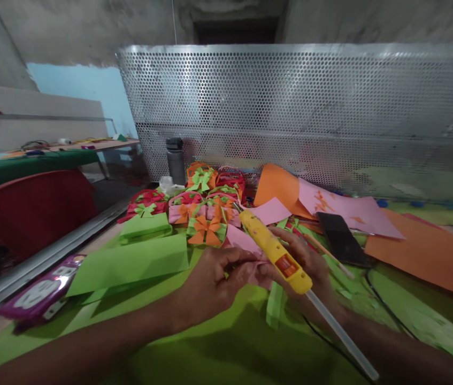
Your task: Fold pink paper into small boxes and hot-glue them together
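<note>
My left hand [218,278] pinches a small piece of pink paper [259,267] between thumb and fingers. Close beside it, my right hand [304,262] is closed around a yellow glue gun [276,251], and its fingertips meet the same pink paper. A clear glue stick [342,334] juts out of the gun's back end toward me. The gun's tip points away, near small paper bags with bows [206,230]. A light green strip [275,305] hangs just under the right hand. The fingers partly hide the pink piece.
Green folded paper [133,264] and a purple case [44,291] lie left. A dark bottle [176,163] stands behind the bags. Rightward are a phone [342,238], a thin stick [330,256], orange sheets [430,251] and a black cord [389,305]. A perforated metal panel [290,107] rises behind.
</note>
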A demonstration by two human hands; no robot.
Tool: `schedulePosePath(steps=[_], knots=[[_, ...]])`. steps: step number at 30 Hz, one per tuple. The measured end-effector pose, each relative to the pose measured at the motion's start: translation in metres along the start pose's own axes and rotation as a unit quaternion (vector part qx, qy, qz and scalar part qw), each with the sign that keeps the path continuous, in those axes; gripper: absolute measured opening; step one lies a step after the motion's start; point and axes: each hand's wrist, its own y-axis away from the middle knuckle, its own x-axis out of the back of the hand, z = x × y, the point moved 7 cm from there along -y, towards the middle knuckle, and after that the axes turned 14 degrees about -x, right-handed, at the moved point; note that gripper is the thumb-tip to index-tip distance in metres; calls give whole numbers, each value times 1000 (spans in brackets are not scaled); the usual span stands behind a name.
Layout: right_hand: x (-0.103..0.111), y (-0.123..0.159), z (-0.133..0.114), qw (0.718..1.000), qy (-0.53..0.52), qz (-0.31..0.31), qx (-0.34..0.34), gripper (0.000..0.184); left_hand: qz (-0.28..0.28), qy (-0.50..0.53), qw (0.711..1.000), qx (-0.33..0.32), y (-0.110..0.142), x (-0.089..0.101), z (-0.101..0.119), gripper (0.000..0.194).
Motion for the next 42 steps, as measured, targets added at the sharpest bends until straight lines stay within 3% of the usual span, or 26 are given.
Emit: schedulePosePath(steps=[6, 14, 20, 25, 32, 39, 42], knots=[[-3, -1, 7, 998, -16, -34, -56, 54, -20, -23, 999, 16, -3, 2, -2, 23], [-2, -2, -1, 998, -42, -25, -40, 49, -105, 27, 994, 19, -6, 5, -4, 31], [-2, -3, -7, 998, -60, -22, -26, 43, -140, -4, 990, -13, -10, 8, -2, 33], [-2, -4, -6, 998, -61, -14, -8, 46, -92, -38, 995, -10, -7, 9, -10, 22], [-6, -1, -5, 996, -84, -27, -31, 46, -43, -79, 994, -63, -3, 9, -5, 23], [-13, 3, -9, 994, -68, -57, -65, 17, -17, -130, 988, -86, -3, 9, 1, 21], [-11, 2, -12, 993, -64, -52, -84, 29, -17, -151, 984, -89, -2, 7, 3, 20]])
